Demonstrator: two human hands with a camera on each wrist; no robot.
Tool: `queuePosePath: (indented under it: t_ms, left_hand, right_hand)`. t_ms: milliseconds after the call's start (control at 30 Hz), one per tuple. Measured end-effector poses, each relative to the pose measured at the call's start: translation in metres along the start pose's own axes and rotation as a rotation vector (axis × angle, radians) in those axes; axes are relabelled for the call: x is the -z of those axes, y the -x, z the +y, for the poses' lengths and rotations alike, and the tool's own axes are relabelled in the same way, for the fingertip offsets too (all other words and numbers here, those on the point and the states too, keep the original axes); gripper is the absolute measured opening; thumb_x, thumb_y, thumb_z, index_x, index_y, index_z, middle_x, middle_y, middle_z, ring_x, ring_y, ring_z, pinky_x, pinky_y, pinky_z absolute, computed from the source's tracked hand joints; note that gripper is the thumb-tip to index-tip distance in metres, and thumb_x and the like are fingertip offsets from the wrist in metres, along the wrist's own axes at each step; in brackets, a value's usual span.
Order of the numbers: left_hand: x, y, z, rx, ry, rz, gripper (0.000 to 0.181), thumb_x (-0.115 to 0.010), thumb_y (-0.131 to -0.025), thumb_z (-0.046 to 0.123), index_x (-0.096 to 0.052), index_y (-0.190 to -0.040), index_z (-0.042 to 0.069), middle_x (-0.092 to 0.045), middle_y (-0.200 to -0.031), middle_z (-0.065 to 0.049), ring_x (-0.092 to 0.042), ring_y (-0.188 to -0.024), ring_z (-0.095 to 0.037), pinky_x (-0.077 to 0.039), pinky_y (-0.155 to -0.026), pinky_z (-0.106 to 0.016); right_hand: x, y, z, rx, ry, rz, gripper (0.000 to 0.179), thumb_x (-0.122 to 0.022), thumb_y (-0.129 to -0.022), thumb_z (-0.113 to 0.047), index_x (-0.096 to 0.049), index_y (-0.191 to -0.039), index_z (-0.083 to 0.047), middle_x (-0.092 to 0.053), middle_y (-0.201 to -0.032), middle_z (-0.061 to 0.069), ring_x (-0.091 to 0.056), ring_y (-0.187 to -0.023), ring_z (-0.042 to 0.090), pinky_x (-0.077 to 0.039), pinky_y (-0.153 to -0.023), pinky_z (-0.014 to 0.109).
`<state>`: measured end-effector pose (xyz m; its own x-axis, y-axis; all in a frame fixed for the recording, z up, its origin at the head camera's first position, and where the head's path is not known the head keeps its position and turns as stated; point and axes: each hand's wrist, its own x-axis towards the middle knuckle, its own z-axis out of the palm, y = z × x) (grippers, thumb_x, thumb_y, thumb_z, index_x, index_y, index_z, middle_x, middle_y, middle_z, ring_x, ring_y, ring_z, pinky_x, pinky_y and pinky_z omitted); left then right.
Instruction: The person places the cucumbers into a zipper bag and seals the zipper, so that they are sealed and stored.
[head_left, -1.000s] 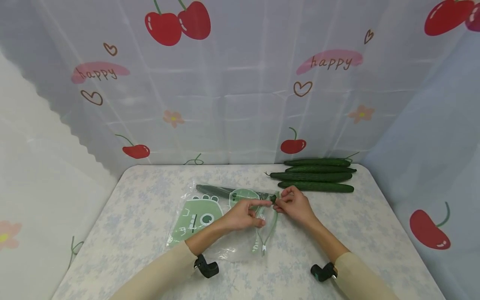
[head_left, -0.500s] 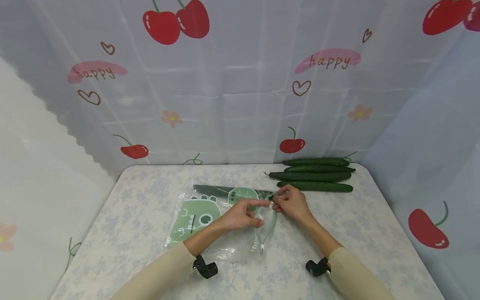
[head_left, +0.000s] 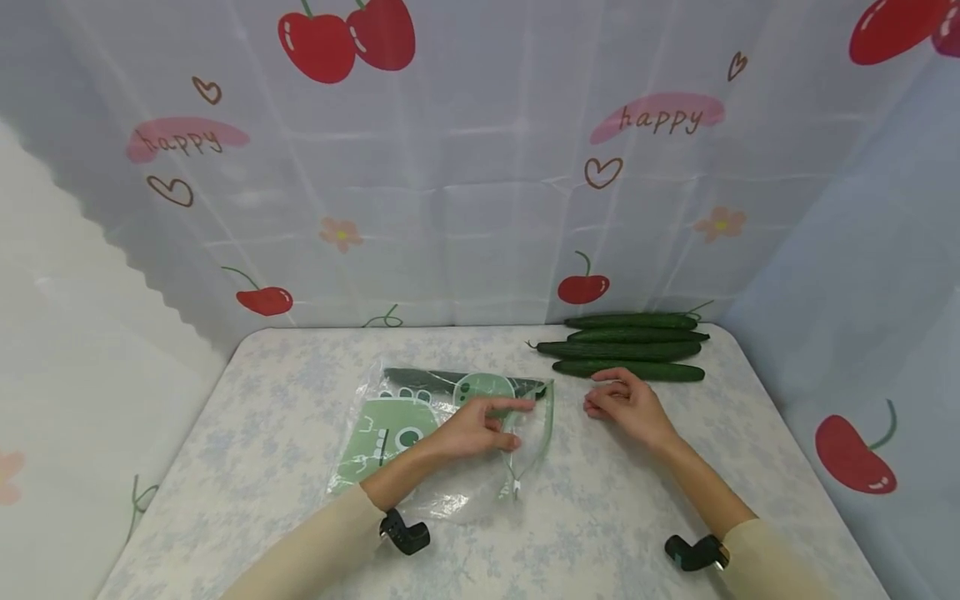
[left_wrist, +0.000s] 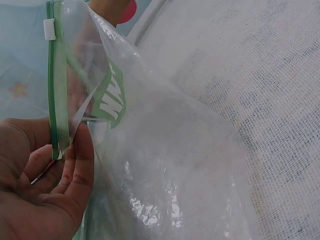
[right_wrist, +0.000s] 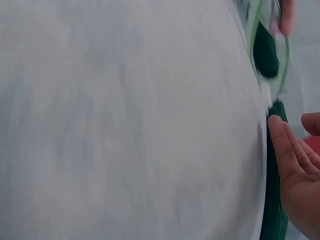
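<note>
A clear slider zip bag [head_left: 450,500] with green cartoon prints lies mid-table, one cucumber [head_left: 420,381] inside along its far side. My left hand [head_left: 476,429] holds the bag at its mouth, index finger stretched along the film. In the left wrist view, its curled fingers [left_wrist: 80,170] grip the green zip strip [left_wrist: 52,90], with the white slider [left_wrist: 49,29] farther along. To the right of the mouth, my right hand [head_left: 626,408] is off the bag, loosely curled and holding nothing. The right wrist view shows the cucumber's end [right_wrist: 265,52] at the bag mouth.
Several cucumbers [head_left: 628,348] lie side by side at the back right of the table [head_left: 660,500], just beyond my right hand. A printed curtain [head_left: 450,208] hangs behind the table and along both sides.
My right hand has let go at the cucumber's stem end by the bag mouth and moved right, toward the loose cucumbers. The cucumber has slid slightly left into the bag. My left hand stays on the bag.
</note>
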<state>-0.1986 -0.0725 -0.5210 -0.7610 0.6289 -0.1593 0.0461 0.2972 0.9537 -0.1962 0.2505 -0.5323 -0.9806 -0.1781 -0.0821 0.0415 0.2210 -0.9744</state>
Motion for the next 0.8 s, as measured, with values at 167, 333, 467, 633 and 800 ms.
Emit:
queuePosePath:
  t_ms: [167,333,467,633,800]
  left_hand:
    - [0.007,0.003,0.001,0.000,-0.033,0.021,0.058,-0.078,-0.095,0.004,-0.064,-0.151,0.012,-0.061,-0.158,-0.012,-0.061,-0.067,-0.001,-0.046,-0.062,-0.017]
    - [0.012,0.004,0.008,-0.006,-0.086,0.039,0.044,-0.077,-0.097,0.003,-0.071,-0.140,0.005,-0.070,-0.145,-0.016,-0.072,-0.083,0.000,-0.051,-0.066,-0.016]
    - [0.013,0.005,0.012,-0.008,-0.111,0.042,0.040,-0.076,-0.099,0.007,-0.073,-0.138,0.003,-0.076,-0.134,-0.019,-0.062,-0.068,-0.001,-0.041,-0.057,-0.017]
    - [0.014,0.007,0.012,0.008,-0.102,0.037,0.047,-0.077,-0.100,0.018,-0.068,-0.145,0.008,-0.075,-0.080,-0.011,-0.052,-0.055,-0.009,-0.036,-0.052,-0.021]
    - [0.015,0.010,0.013,0.025,-0.090,0.024,0.056,-0.079,-0.097,0.015,-0.063,-0.151,0.010,-0.052,-0.053,0.004,-0.052,-0.051,-0.012,-0.041,-0.052,-0.021]
  right_hand:
    - [0.054,0.004,0.001,0.076,0.391,0.121,0.037,-0.064,-0.110,-0.026,-0.063,-0.137,0.000,-0.072,-0.126,0.024,-0.071,-0.096,0.001,-0.060,-0.084,0.020]
    - [0.109,0.003,0.014,0.045,0.606,0.272,0.041,-0.061,-0.111,-0.034,-0.066,-0.136,-0.002,-0.067,-0.135,0.024,-0.065,-0.111,0.021,-0.051,-0.084,0.020]
    - [0.143,0.004,0.028,-0.032,0.615,0.309,0.048,-0.055,-0.112,-0.030,-0.058,-0.146,0.004,-0.055,-0.149,0.034,-0.055,-0.127,0.051,-0.052,-0.093,0.049]
    - [0.160,0.005,0.040,-0.069,0.627,0.250,0.051,-0.054,-0.112,-0.029,-0.057,-0.148,0.008,-0.052,-0.152,0.039,-0.052,-0.133,0.059,-0.048,-0.099,0.065]
    - [0.159,0.004,0.045,-0.011,0.651,0.263,0.045,-0.059,-0.112,-0.032,-0.066,-0.136,0.005,-0.059,-0.144,0.037,-0.060,-0.124,0.055,-0.051,-0.094,0.057]
